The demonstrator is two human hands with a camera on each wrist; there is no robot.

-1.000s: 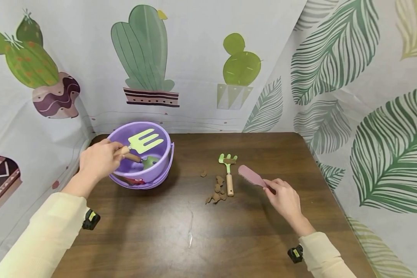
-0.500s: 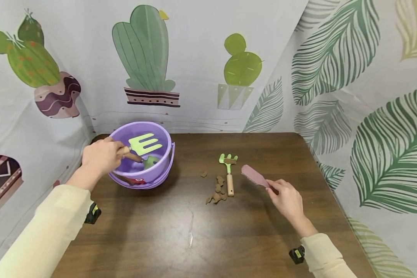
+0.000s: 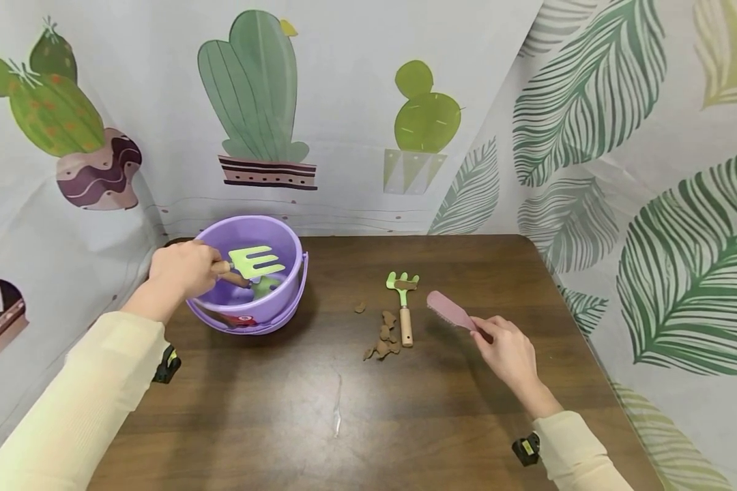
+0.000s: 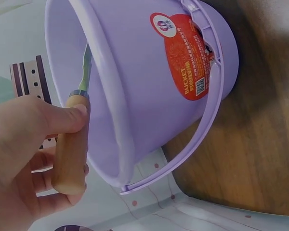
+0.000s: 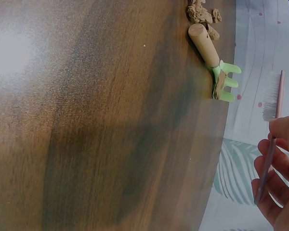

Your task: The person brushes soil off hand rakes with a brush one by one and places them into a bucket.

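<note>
Dark brown wood-grain table (image 3: 270, 429); purple bucket (image 3: 278, 307) upright at far left; green wooden-handled rake (image 3: 405, 319) near middle; brown pieces (image 3: 383, 347) clustered beside its handle, one lying apart

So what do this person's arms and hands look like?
The left sleeve and right sleeve are pale yellow. The left hand and right hand are ungloved. A small black device with a yellow-green patch sits by each cuff.
</note>
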